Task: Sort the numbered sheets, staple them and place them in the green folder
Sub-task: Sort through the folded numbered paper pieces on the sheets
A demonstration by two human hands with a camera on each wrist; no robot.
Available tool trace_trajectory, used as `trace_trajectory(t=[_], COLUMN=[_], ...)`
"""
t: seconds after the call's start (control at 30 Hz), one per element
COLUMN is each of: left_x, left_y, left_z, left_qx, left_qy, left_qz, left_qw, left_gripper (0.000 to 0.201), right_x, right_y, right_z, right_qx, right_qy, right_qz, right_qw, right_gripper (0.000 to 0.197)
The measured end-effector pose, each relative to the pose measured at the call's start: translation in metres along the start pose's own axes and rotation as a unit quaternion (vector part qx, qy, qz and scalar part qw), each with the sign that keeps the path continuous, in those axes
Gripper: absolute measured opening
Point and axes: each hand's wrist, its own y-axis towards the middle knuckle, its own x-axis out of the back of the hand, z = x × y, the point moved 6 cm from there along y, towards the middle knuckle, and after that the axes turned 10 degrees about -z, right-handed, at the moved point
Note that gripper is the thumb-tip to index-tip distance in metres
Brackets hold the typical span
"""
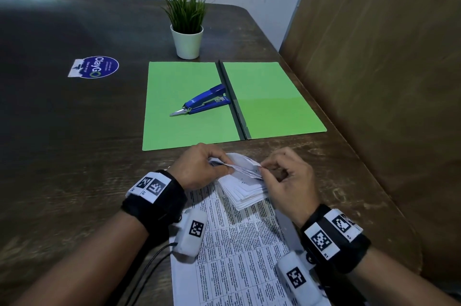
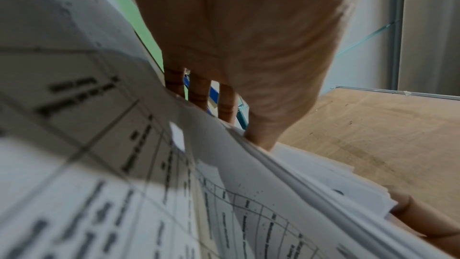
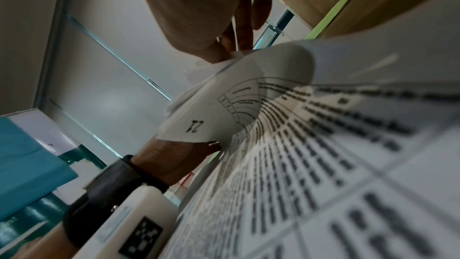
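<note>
A stack of printed numbered sheets (image 1: 239, 236) lies on the table in front of me, its far corner (image 1: 245, 188) fanned up. My left hand (image 1: 199, 168) grips the lifted corners from the left. My right hand (image 1: 282, 176) pinches the top sheet's corner from the right. In the right wrist view a curled sheet (image 3: 224, 117) shows the number 21, and my left hand (image 3: 174, 157) is under it. The green folder (image 1: 189, 106) lies open beyond the hands. A blue stapler (image 1: 202, 101) rests on its left half.
A potted plant (image 1: 187, 31) stands behind the folder. A blue round sticker (image 1: 96, 67) is on the dark table (image 1: 74, 131) at the left. A brown board wall (image 1: 386, 68) runs along the right side.
</note>
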Motion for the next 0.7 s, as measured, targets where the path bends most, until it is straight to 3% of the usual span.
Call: trace_trajectory(t=[0.23,0.5,0.7], left_x=[-0.0019,-0.0011,-0.0011], left_y=[-0.0012,-0.0031,-0.0019], left_z=[0.0041,0.0047,0.0045], left_qx=[0.010,0.039,0.032], left_qy=[-0.026,-0.035,-0.030], left_qz=[0.000,0.003,0.007], left_qw=[1.000,0.999,0.999], left_gripper=[0.007,0.010,0.006], right_x=[-0.0016,0.0009,-0.0035], right_y=[-0.0008,0.0033,0.0060], right_z=[-0.0078,-0.0043,-0.0076], right_qx=[-0.050,-0.008,-0.021], right_qy=[-0.025,0.015,0.011], right_qz=[0.010,-0.012,0.021], right_qw=[0.998,1.000,0.999], right_gripper=[0.010,0.011,0.013])
